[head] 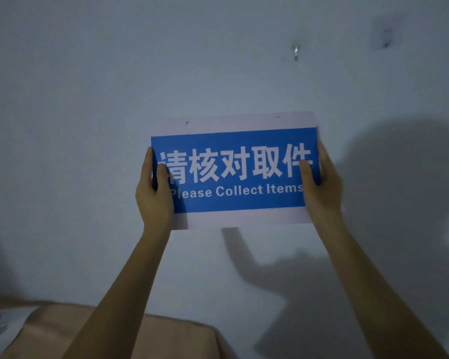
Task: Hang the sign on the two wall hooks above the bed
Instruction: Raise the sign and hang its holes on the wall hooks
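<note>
A blue and white sign [233,174] reading "Please Collect Items" is held up flat in front of the pale wall. Two small holes sit in its white top strip. My left hand [154,193] grips its left edge, thumb on the front. My right hand [322,187] grips its right edge the same way. Two small hooks are on the wall above and to the right of the sign: one hook [296,51] nearer, a second hook [387,38] farther right. The sign hangs well below both hooks and touches neither.
A bed with a peach-coloured cover [130,335] lies at the bottom left, with a patterned white cloth [0,327] at its left edge. Shadows of my arms fall on the wall [62,125] at the right.
</note>
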Tool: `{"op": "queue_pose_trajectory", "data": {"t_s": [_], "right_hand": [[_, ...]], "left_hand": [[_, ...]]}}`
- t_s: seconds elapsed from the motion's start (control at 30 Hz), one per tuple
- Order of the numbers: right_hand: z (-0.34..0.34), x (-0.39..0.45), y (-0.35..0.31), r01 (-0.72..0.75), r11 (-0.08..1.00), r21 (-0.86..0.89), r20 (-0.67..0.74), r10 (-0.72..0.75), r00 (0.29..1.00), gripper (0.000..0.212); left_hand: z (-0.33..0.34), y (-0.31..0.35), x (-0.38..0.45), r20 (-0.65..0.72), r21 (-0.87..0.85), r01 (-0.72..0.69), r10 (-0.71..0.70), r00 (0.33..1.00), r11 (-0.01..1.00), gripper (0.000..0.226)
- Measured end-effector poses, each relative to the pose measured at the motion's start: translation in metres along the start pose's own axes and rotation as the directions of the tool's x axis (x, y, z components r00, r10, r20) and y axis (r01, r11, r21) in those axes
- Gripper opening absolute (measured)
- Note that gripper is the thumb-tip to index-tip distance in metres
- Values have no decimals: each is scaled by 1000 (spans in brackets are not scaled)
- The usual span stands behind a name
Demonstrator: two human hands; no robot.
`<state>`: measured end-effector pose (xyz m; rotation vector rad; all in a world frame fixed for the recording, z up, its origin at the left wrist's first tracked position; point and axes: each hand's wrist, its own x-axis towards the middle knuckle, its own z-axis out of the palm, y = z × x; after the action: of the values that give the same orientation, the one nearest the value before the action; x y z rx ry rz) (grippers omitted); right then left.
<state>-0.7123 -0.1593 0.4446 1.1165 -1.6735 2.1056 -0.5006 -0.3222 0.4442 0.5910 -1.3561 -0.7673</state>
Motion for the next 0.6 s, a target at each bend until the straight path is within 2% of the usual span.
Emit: {"op": "queue_pose_trajectory", "data": {"t_s": [0.27, 0.6], "right_hand": [[-57, 64, -10, 95, 990, -104, -174, -112, 978, 54], [-103, 119, -15, 155, 968, -198, -216, -198, 956, 54]], "left_hand": [[96, 31, 20, 54, -113, -89, 95, 994, 990, 47], [175, 52, 31, 51, -210, -122, 135, 990, 970, 47]]}}
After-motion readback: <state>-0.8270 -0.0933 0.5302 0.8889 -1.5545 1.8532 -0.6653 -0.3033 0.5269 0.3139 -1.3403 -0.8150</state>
